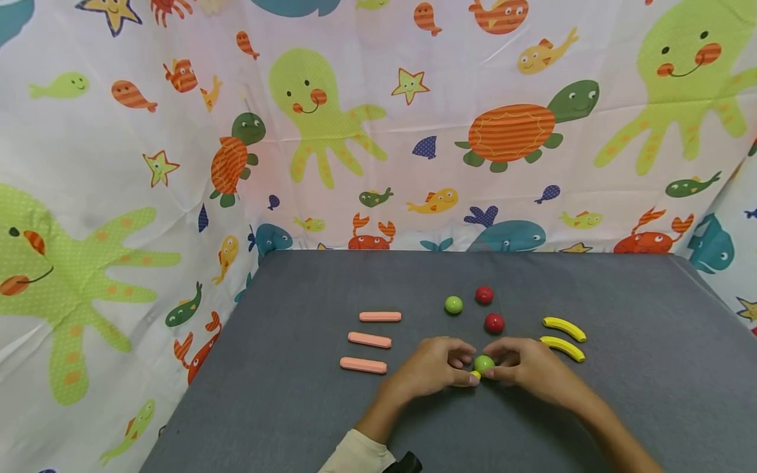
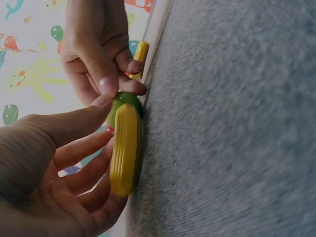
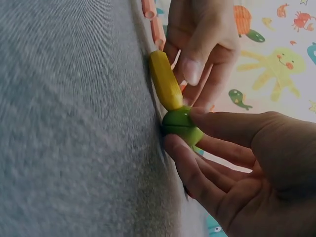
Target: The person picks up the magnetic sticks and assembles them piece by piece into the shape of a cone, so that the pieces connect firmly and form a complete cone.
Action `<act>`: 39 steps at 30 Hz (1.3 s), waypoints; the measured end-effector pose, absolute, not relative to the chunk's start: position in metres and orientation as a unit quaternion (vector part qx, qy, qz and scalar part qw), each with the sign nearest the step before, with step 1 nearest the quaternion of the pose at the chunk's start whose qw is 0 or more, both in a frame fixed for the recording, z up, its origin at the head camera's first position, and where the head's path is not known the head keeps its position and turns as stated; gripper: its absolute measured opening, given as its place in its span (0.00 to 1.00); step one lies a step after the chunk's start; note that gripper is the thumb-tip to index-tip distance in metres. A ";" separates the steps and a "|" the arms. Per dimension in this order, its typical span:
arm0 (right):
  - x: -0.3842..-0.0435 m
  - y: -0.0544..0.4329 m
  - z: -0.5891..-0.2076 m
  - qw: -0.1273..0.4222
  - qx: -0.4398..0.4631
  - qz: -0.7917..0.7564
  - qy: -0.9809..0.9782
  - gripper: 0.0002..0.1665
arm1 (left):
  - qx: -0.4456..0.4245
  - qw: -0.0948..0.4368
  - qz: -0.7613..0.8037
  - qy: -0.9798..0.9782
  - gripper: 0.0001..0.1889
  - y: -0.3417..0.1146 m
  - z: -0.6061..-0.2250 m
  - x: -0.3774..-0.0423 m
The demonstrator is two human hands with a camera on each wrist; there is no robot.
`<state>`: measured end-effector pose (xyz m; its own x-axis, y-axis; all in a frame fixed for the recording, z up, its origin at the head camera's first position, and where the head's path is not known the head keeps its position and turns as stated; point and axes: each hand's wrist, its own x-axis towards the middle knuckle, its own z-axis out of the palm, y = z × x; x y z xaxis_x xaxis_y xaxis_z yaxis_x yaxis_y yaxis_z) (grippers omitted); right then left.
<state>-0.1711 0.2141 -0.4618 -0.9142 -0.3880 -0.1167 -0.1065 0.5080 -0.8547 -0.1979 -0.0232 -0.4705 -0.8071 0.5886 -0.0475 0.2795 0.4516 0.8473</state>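
In the head view my left hand (image 1: 434,368) and right hand (image 1: 529,368) meet low over the grey table. The right thumb and a finger pinch a small green ball (image 3: 180,123), which has a dark line across it. Lying on the cloth against the ball is a ridged yellow toy banana (image 2: 126,153), its end right at the ball. My left fingers curl along the banana's far side, and the left thumb reaches over near the ball. From above, the left hand hides most of this banana.
Behind the hands are two red balls (image 1: 494,322) and another green ball (image 1: 453,305). Two more toy bananas (image 1: 563,349) lie right of them, close to the right hand. Three pink sausage-like sticks (image 1: 363,365) lie to the left. A sea-animal curtain (image 1: 355,217) borders the table.
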 end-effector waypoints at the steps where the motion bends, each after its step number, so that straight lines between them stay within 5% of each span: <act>1: -0.171 0.213 -0.462 0.152 -0.148 -0.479 0.852 0.20 | 0.262 0.165 0.452 0.837 0.22 -0.022 -0.471 -0.198; 12: -0.171 0.221 -0.456 0.148 -0.156 -0.464 0.859 0.21 | 0.284 0.109 0.423 0.853 0.14 -0.018 -0.477 -0.197; 27: -0.180 0.278 -0.444 -0.029 -0.102 -0.324 0.940 0.20 | 0.275 0.114 0.423 0.856 0.14 -0.015 -0.479 -0.195; 39: -0.185 0.305 -0.451 0.006 -0.067 -0.301 0.951 0.20 | 0.267 0.157 0.446 0.840 0.15 -0.017 -0.476 -0.194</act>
<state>-0.1854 0.3052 -0.4512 -0.9909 -0.1313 0.0300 -0.1247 0.8096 -0.5737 -0.1940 -0.0169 -0.4761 -0.8085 0.5879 -0.0248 0.3085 0.4594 0.8329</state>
